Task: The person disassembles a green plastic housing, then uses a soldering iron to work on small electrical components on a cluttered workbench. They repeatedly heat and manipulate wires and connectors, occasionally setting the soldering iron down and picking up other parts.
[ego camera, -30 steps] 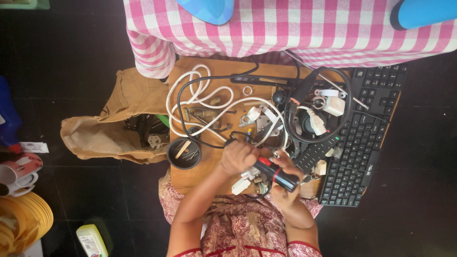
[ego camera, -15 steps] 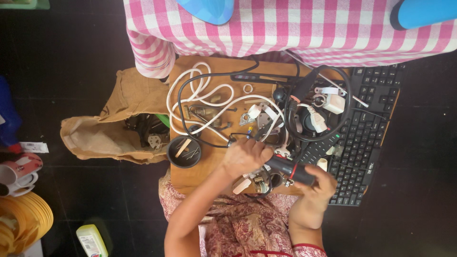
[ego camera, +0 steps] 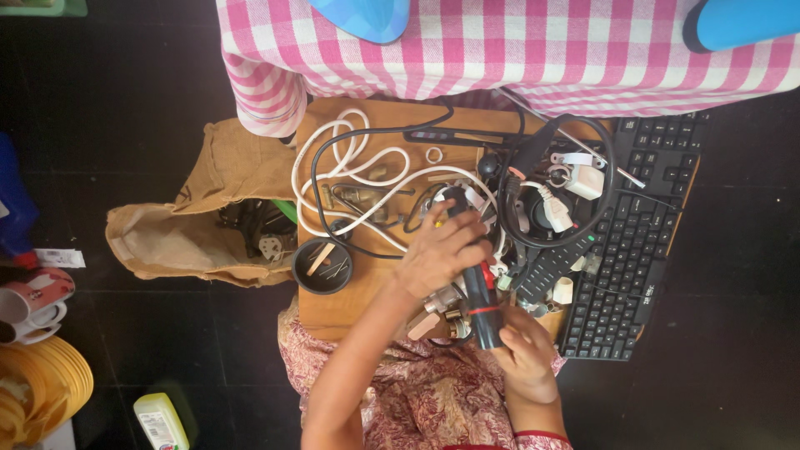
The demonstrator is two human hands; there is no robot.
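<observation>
Gripping a dark cylindrical tool with red bands [ego camera: 482,302], the right hand [ego camera: 527,354] clasps its lower end; the left hand [ego camera: 443,250] wraps its upper shaft above the wooden board [ego camera: 350,312]. Beyond, looped white cable [ego camera: 350,179] and black keyboard [ego camera: 642,250] crowd close; snagging seems likely.

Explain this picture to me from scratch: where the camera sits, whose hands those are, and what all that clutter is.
The camera is worn on a person's head and looks straight down, so the two bare arms coming up from the bottom edge are that person's own. There is no machine here.

The left hand and the right hand together grip a dark tube-shaped tool with a red band, one at each end.

Beneath them is a wooden board piled with a white cable, a black cable, plugs and small metal parts. A small black bowl sits near its left edge, a black keyboard on the right, and a brown cloth bag on the left.
</observation>
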